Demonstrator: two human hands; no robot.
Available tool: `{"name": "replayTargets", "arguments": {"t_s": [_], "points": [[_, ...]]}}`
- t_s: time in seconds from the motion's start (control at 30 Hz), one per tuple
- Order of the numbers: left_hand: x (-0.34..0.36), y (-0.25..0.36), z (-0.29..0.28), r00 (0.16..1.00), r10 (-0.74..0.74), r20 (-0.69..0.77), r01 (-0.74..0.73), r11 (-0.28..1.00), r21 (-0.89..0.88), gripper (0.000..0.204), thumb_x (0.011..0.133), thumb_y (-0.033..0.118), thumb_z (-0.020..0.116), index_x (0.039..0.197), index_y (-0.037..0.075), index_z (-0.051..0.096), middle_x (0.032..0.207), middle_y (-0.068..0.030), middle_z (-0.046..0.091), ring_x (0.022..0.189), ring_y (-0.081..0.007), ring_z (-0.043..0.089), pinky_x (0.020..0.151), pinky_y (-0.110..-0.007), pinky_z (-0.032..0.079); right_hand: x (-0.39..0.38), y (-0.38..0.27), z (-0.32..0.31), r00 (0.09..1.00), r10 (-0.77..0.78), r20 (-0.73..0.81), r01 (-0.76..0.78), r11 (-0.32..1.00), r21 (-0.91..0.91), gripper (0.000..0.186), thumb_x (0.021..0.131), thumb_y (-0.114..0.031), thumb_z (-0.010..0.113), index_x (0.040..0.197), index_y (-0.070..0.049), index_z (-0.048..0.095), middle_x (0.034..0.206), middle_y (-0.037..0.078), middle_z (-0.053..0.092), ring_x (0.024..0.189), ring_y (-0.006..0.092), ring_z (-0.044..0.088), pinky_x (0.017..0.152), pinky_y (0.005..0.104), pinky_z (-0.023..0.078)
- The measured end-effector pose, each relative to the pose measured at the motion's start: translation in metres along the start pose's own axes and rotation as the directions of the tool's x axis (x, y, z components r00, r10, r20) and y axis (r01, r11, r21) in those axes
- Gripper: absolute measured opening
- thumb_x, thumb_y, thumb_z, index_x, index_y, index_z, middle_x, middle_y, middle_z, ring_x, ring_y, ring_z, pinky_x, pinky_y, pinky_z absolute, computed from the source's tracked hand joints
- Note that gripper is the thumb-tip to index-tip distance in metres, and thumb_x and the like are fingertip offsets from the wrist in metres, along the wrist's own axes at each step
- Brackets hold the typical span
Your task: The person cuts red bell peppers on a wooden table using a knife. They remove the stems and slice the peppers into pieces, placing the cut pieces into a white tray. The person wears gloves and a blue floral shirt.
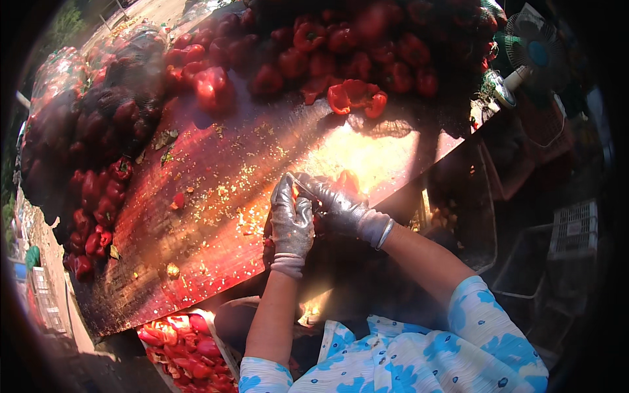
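My left hand (292,219), in a dirty grey glove, is curled at the near edge of the red table. A bit of red pepper (295,190) shows between its thumb and fingers; the rest is hidden. My right hand (339,208), also gloved, meets the left one at the fingertips. Its fingers are closed, and a thin edge shows where the hands meet, too small to name. Beyond the right hand a reddish piece (348,181) is washed out by sunlight. A split red pepper (357,98) lies farther off on the table.
Seeds litter the red table (216,164). Whole red peppers (314,52) are heaped at its far side, with filled net sacks (118,92) at left. Below the near edge stands a crate (211,321) of cut peppers. A fan (534,49) and a plastic crate (574,229) are at right.
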State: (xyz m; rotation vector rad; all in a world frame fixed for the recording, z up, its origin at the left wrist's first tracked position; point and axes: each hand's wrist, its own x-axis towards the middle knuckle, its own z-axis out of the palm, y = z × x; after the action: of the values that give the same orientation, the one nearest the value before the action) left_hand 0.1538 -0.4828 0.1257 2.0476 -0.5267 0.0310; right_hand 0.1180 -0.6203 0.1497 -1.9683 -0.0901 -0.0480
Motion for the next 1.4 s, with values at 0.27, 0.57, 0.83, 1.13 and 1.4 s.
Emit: {"name": "replayTargets", "arguments": {"t_s": [0.27,0.57,0.83,1.13,1.4], "points": [[0.024,-0.007,-0.016,0.940,-0.311,0.139,0.341,0.851,-0.400,0.039,0.100,0.019,0.055,0.135,0.003,0.050,0.118,-0.0107,0.062,0.095,-0.0171,0.064,0.075,-0.029,0.054,0.014,-0.032,-0.016,0.990,0.093,0.107,-0.008,0.791,-0.612,0.060,0.085,-0.015,0.066,0.141,-0.016,0.042,0.125,0.019,0.056,0.111,0.0381,0.060,0.093,0.0428,0.047],[0.026,0.004,-0.004,0.885,-0.459,0.082,0.427,0.726,-0.540,0.028,0.100,0.018,0.051,0.125,0.006,0.056,0.114,-0.0061,0.061,0.102,-0.0148,0.057,0.091,-0.031,0.047,0.061,-0.001,-0.020,0.926,0.373,0.050,-0.325,0.860,-0.393,0.034,0.088,-0.031,0.062,0.114,-0.007,0.062,0.113,0.020,0.066,0.108,0.0380,0.062,0.089,0.0456,0.049],[0.028,-0.002,-0.011,0.948,-0.313,0.054,0.312,0.887,-0.341,0.040,0.101,0.026,0.052,0.131,-0.001,0.051,0.123,-0.0165,0.060,0.112,-0.0242,0.057,0.097,-0.036,0.044,0.066,-0.042,-0.043,0.852,0.449,0.271,-0.306,0.845,-0.438,0.035,0.085,-0.023,0.064,0.120,-0.015,0.063,0.115,0.013,0.068,0.109,0.0322,0.063,0.090,0.0411,0.050],[0.022,-0.012,-0.009,0.913,-0.408,0.017,0.401,0.888,-0.225,0.045,0.100,0.026,0.052,0.134,-0.003,0.045,0.120,-0.0186,0.060,0.104,-0.0260,0.060,0.093,-0.037,0.046,0.071,-0.053,-0.028,0.793,0.544,0.275,-0.483,0.836,-0.261,0.033,0.087,-0.020,0.059,0.120,-0.018,0.063,0.109,0.013,0.067,0.099,0.0298,0.067,0.079,0.0417,0.054],[0.015,-0.008,-0.001,0.922,-0.386,0.029,0.365,0.844,-0.393,0.048,0.102,0.020,0.049,0.145,0.006,0.034,0.117,-0.0194,0.061,0.068,-0.0210,0.067,0.062,-0.036,0.055,0.086,0.028,-0.007,0.997,0.075,0.017,-0.059,0.885,-0.462,0.034,0.090,-0.031,0.065,0.117,-0.010,0.060,0.107,0.018,0.065,0.094,0.0368,0.065,0.079,0.0427,0.052]]}}
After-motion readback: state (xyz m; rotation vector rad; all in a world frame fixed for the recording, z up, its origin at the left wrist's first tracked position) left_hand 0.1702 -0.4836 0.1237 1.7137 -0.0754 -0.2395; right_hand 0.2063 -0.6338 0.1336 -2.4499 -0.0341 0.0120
